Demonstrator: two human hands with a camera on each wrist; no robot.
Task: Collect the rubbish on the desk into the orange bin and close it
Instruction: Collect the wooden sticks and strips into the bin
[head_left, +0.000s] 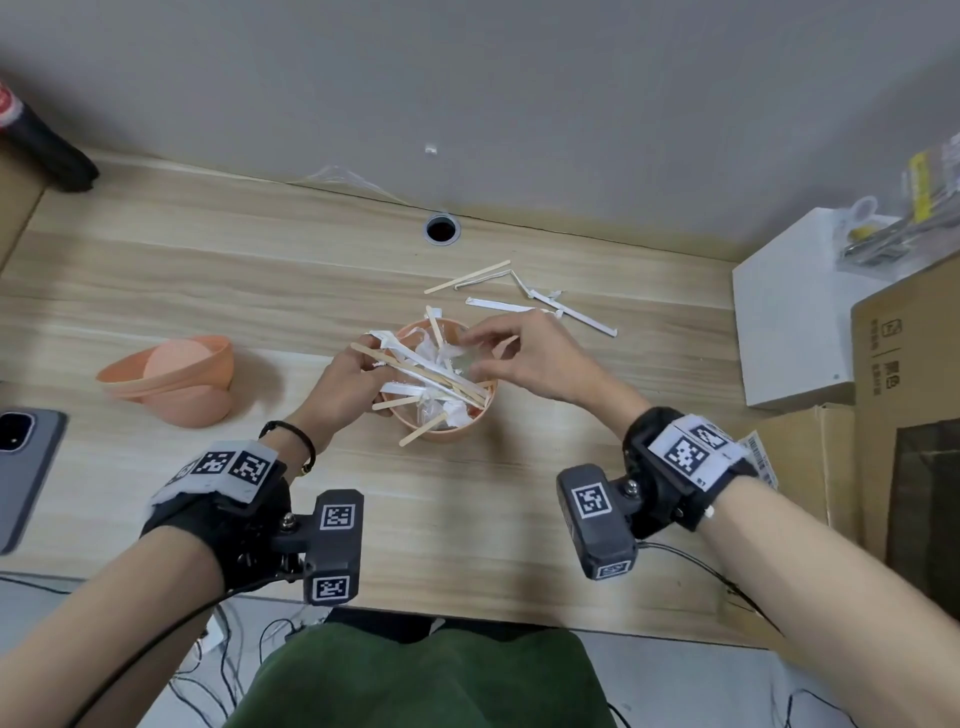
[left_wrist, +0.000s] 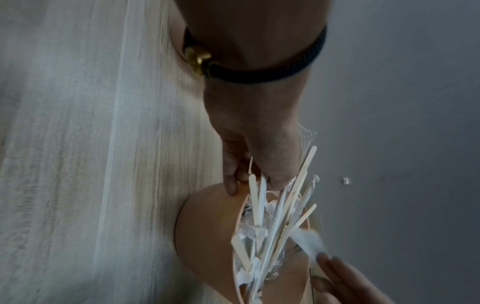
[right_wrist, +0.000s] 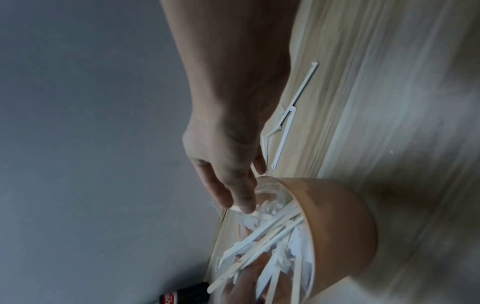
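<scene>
While the orange bin (head_left: 441, 434) sits mid-bench, crammed with wooden sticks (head_left: 423, 371) and white wrappers, task reads roughly two-thirds done.

Head view: left hand (head_left: 345, 384) grip curled round the bin's near-left rim and the stick ends there. Right hand (head_left: 535, 358) over the far rim, fingers spread and relaxed, pinching nothing I can make out. Loose rubbish (head_left: 540, 301) left on the bench (head_left: 208, 270) just beyond the bin. Lid (head_left: 176, 379) lies apart to the left, off.

Left wrist view: thumb (left_wrist: 231, 181) pressed on the bin wall (left_wrist: 207, 226).

Right wrist view: fingertips (right_wrist: 244, 203) touch the clear liner; white strips (right_wrist: 288, 121) on the bench behind.

Left to do: remaining strips, then lid.
</scene>
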